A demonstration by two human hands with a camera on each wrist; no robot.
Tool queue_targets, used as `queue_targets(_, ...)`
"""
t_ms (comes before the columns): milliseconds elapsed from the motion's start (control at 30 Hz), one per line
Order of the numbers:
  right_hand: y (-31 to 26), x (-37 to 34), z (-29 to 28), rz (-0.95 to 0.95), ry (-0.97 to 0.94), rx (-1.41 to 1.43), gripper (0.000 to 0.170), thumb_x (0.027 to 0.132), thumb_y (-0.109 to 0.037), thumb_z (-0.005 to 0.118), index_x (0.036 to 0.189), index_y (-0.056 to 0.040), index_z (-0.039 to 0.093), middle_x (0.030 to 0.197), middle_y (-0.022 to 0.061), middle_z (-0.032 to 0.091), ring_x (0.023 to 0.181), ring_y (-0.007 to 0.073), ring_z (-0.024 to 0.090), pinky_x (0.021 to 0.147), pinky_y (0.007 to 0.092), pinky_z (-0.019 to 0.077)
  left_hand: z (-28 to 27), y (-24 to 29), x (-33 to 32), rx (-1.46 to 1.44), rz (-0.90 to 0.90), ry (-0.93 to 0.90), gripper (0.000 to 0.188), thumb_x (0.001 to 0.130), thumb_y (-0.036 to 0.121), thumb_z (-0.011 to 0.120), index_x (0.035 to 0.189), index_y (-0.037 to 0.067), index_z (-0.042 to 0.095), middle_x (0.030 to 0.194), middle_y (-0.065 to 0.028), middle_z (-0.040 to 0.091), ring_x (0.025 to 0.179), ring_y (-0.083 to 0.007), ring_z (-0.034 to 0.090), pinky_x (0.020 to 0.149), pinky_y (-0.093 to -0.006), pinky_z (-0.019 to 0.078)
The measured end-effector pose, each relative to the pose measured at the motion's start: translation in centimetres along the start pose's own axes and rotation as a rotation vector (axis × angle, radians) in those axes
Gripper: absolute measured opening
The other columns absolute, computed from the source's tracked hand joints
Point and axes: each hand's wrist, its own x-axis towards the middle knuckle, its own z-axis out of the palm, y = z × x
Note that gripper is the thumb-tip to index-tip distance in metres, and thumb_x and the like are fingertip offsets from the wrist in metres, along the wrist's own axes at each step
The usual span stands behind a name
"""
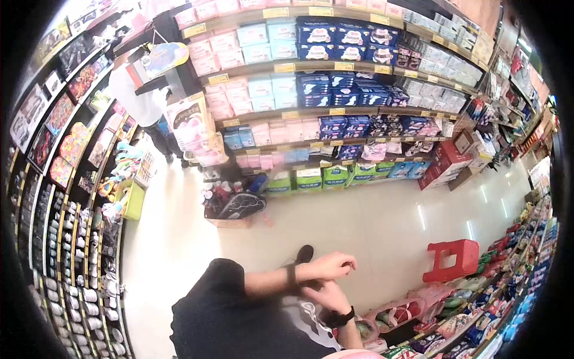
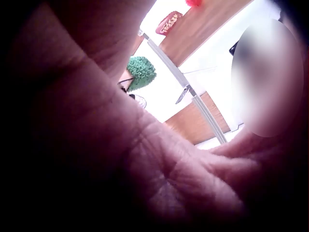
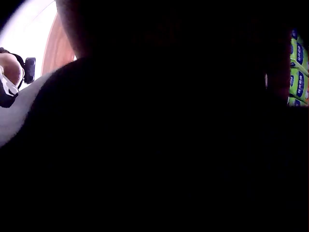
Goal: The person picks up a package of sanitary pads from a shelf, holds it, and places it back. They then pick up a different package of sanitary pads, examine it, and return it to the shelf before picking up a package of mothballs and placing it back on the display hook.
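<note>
In the head view, my left hand (image 1: pixel 330 267) reaches across in front of my body, its fingers loosely bent with nothing in them. A dark band (image 1: pixel 291 276) circles that wrist. Just below lies my right hand (image 1: pixel 329 297), its fingertips right at the left wrist and partly hidden there; I cannot tell whether they grip the band. Another black band (image 1: pixel 341 317) sits on the right wrist. Creased skin of a palm (image 2: pixel 164 179) fills much of the left wrist view. Most of the right wrist view is dark, with green packs (image 3: pixel 299 84) at its right edge.
Shelves of pink, blue and white packs (image 1: pixel 317 90) stand ahead. Goods shelves (image 1: pixel 66 197) line the left side. A red plastic stool (image 1: pixel 469 261) stands on the pale floor (image 1: pixel 371 221) at right. Someone in a white top (image 1: pixel 140 96) is at the upper left.
</note>
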Motion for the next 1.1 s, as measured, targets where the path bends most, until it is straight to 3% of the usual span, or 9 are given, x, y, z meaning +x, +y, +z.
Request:
queue_targets(167,3.3,0.0,-2.7,0.147,0.189,0.071,0.044,0.087,-0.021,0.075,0.123,0.0019,0.062,0.115,0.0102,0.069,0.101,0.0181,0.063,0.086,0.0353,0.0517,0.2,0.6,4.3,0.110,0.153,-0.113,0.025,0.094,0.016,0.053,0.111,0.005,0.066,0.098,-0.0169,0.070,0.091,-0.0337,0.067,0.081,-0.0435,0.0524)
queue_targets(300,6.8,-0.6,-7.4,0.354,0.499,0.025,0.032,0.090,-0.020,0.072,0.112,0.0029,0.066,0.098,0.0059,0.070,0.089,0.0164,0.063,0.080,0.0310,0.0500,-1.4,0.4,8.5,0.209,0.323,-0.254,0.028,0.091,0.013,0.051,0.113,0.006,0.067,0.100,-0.0180,0.071,0.095,-0.0365,0.066,0.083,-0.0472,0.0519)
queue_targets(400,7.1,-1.6,-10.9,0.201,0.752,0.218,0.027,0.095,-0.018,0.065,0.112,0.0025,0.068,0.090,0.0058,0.070,0.081,0.0125,0.062,0.073,0.0262,0.0476,-3.9,-0.7,11.2,0.299,0.393,-0.406,0.029,0.090,0.012,0.050,0.112,0.005,0.067,0.102,-0.0191,0.070,0.097,-0.0368,0.066,0.085,-0.0484,0.0515)
queue_targets(500,9.0,-2.4,-14.6,0.318,0.977,0.208,0.022,0.097,-0.018,0.064,0.110,-0.0007,0.070,0.086,0.0045,0.070,0.073,0.0094,0.062,0.065,0.0227,0.0469,-6.5,-3.3,13.3,0.249,0.411,-0.370,0.029,0.091,0.012,0.050,0.113,0.006,0.068,0.103,-0.0191,0.070,0.098,-0.0376,0.066,0.086,-0.0488,0.0517)
queue_targets(600,12.5,-2.2,-17.2,0.337,1.166,0.241,0.019,0.098,-0.019,0.064,0.107,-0.0016,0.068,0.082,0.0032,0.068,0.068,0.0091,0.060,0.062,0.0220,0.0461,-10.5,-4.1,14.6,0.320,0.286,-0.328,0.031,0.091,0.014,0.051,0.116,0.007,0.067,0.105,-0.0191,0.070,0.099,-0.0383,0.066,0.087,-0.0488,0.0518)
queue_targets(700,13.5,-0.8,-18.6,0.280,1.173,0.334,0.021,0.098,-0.020,0.064,0.109,-0.0018,0.067,0.083,0.0032,0.068,0.068,0.0094,0.060,0.062,0.0223,0.0461,-13.5,-5.6,14.6,0.277,0.103,-0.220,0.034,0.090,0.016,0.051,0.120,0.006,0.066,0.106,-0.0189,0.070,0.101,-0.0375,0.066,0.087,-0.0483,0.0520)
queue_targets(833,10.6,1.3,-18.7,0.327,1.087,0.293,0.024,0.099,-0.021,0.064,0.113,-0.0015,0.066,0.086,0.0042,0.069,0.071,0.0105,0.062,0.065,0.0225,0.0471,-16.0,-8.0,15.3,0.431,-0.095,-0.260,0.035,0.089,0.021,0.052,0.117,0.006,0.066,0.105,-0.0198,0.070,0.098,-0.0385,0.067,0.085,-0.0487,0.0526)
queue_targets(933,9.9,2.3,-19.4,0.376,1.075,0.278,0.026,0.098,-0.019,0.062,0.114,0.0015,0.066,0.090,0.0060,0.071,0.078,0.0120,0.064,0.069,0.0262,0.0491,-16.4,-10.8,16.1,0.581,-0.073,-0.314,0.031,0.089,0.024,0.051,0.110,0.007,0.067,0.100,-0.0218,0.070,0.093,-0.0407,0.067,0.083,-0.0504,0.0527)
queue_targets(1100,10.5,4.8,-21.2,0.406,1.084,0.265,0.023,0.097,-0.019,0.063,0.111,-0.0001,0.067,0.091,0.0061,0.070,0.080,0.0122,0.064,0.070,0.0260,0.0485,-16.7,-10.0,18.0,0.613,-0.043,-0.416,0.034,0.088,0.021,0.053,0.115,0.003,0.064,0.100,-0.0229,0.070,0.092,-0.0411,0.067,0.082,-0.0509,0.0535)
